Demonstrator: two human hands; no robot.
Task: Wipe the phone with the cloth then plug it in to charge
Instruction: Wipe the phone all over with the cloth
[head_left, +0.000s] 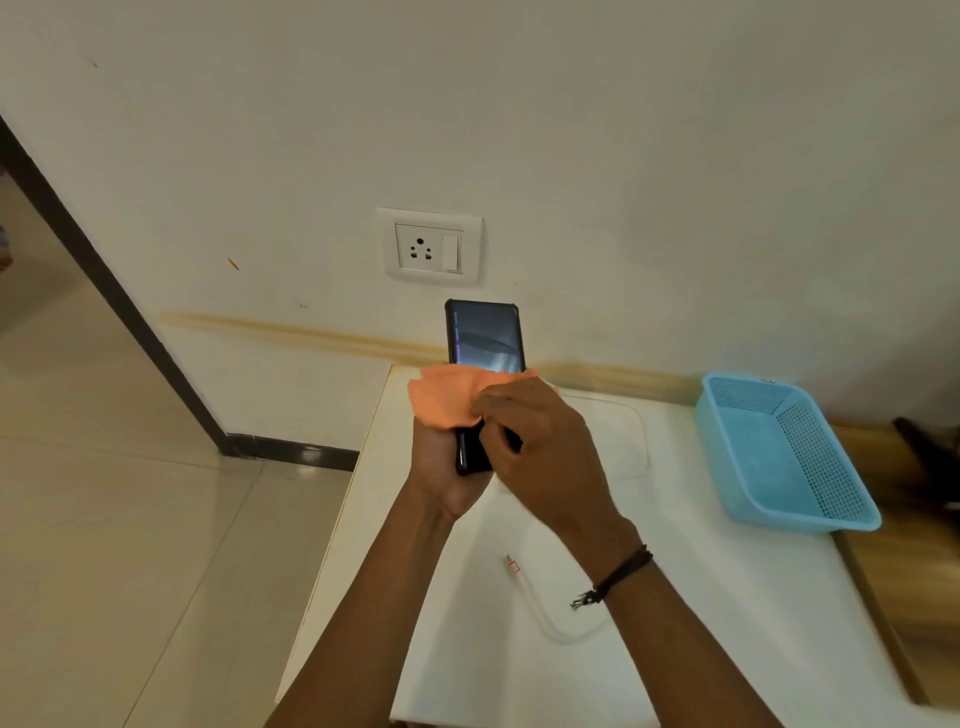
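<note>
Left hand (441, 467) gripping phone (485, 338), right hand (540, 441) – cloth (447, 397)

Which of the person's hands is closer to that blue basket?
Right. The right hand, holding the orange cloth, is left of the blue basket; the left hand grips the phone further left.

The phone (485, 338) is fronted by glossy, reflective glass and framed by a dull black case, while the orange cloth (447, 397) is seen as soft, matt fabric. The blue basket (826, 467) is moulded in perforated plastic, the table top (727, 597) is finished smooth and white, and the floor tiles (130, 519) are polished to a gloss.
</note>
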